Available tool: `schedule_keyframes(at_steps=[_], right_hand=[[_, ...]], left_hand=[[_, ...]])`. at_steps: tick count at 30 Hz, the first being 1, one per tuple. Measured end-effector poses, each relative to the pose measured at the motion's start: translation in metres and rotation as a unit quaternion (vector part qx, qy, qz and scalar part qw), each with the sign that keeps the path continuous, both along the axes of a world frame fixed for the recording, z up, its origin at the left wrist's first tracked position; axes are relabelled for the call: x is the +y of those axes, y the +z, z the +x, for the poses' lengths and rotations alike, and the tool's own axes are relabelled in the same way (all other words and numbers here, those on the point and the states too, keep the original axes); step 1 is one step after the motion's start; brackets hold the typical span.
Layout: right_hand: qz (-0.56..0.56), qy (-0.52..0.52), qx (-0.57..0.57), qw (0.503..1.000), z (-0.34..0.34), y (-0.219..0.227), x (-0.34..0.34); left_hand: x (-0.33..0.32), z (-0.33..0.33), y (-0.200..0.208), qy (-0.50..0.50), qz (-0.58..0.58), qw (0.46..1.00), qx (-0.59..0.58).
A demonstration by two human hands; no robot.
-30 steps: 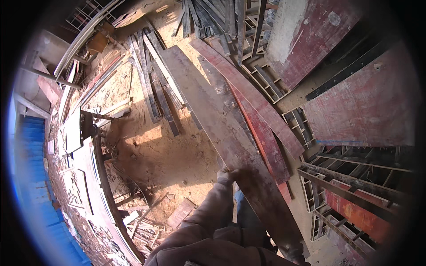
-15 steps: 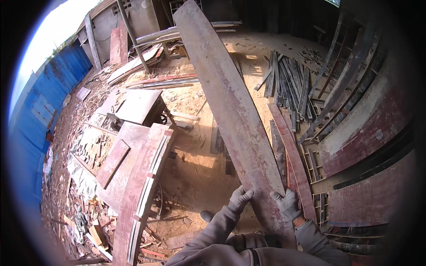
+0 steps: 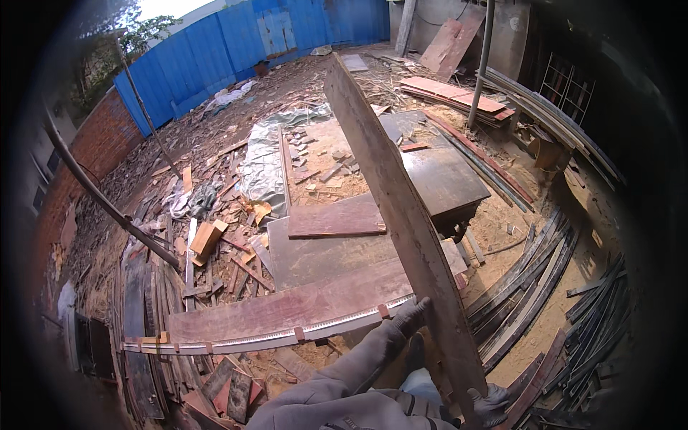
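Observation:
A long, worn formwork plank (image 3: 401, 197) slants up and away from me, its near end by my waist. My left hand (image 3: 413, 315), in a grey glove, is closed on the plank's left edge. Lower down, my gloved right hand (image 3: 490, 403) grips the right side near the close end; some of its fingers are hidden. Behind the plank is a low work table (image 3: 326, 261) with a reddish board (image 3: 337, 217) lying on it. Along the table's near side runs a long reddish board (image 3: 287, 307) edged with a pale, ruler-like strip (image 3: 337, 326).
Wood offcuts (image 3: 315, 168) lie on the table's far part, beside a crumpled silver sheet (image 3: 265, 161). Long dark battens (image 3: 523, 287) are piled at the right. A slanting pole (image 3: 100, 197) rises at left, and a blue metal fence (image 3: 251, 36) stands behind.
My view has swung left toward the table and fence. The plank has turned with me and tipped partly onto its edge. My right hand is now lower along it than my left.

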State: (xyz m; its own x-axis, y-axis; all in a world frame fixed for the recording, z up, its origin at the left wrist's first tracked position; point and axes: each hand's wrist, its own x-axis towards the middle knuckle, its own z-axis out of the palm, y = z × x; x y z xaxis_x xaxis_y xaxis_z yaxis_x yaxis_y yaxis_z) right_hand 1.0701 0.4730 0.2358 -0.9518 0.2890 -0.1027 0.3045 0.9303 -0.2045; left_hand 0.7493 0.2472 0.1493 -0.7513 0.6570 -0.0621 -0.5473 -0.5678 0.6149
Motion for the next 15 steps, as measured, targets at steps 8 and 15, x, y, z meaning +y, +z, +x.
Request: schedule_keyframes(at_steps=[8, 15], right_hand=[[-0.262, 0.121, -0.060, 0.955, -0.233, 0.037, 0.218], [-0.021, 0.276, -0.233, 0.932, -0.380, 0.027, 0.378]], left_hand=[[0.036, 0.002, 0.022, 0.283, -0.081, 0.936, -0.195], [0.025, 0.003, -0.001, 0.553, -0.183, 0.729, -0.360]])
